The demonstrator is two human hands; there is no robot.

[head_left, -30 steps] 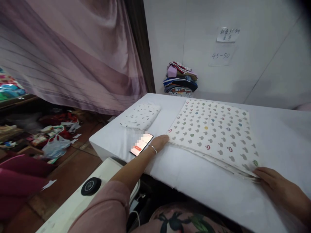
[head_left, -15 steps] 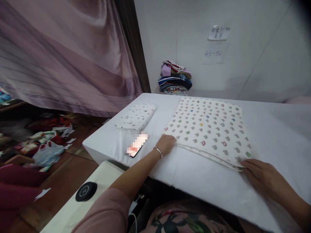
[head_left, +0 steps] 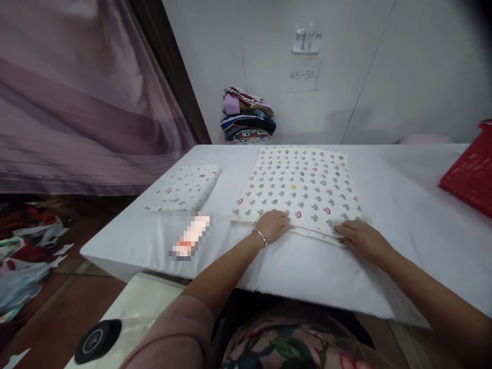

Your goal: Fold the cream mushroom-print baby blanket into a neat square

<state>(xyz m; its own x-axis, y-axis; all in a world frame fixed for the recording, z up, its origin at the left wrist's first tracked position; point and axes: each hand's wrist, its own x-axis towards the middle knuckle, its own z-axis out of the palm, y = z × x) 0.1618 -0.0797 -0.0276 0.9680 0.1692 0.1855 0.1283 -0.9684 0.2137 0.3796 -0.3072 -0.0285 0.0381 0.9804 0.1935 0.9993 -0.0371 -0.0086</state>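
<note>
While our left hand (head_left: 272, 226) touches the near edge and our right hand (head_left: 359, 238) the lower-right corner, the mushroom-print cloth (head_left: 286, 177) stretches from mid-frame toward upper centre; fingers lie close together, any pinch we cannot tell

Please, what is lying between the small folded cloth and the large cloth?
In the head view, only the white table covering shows between the small folded cloth and the large cloth.
</note>
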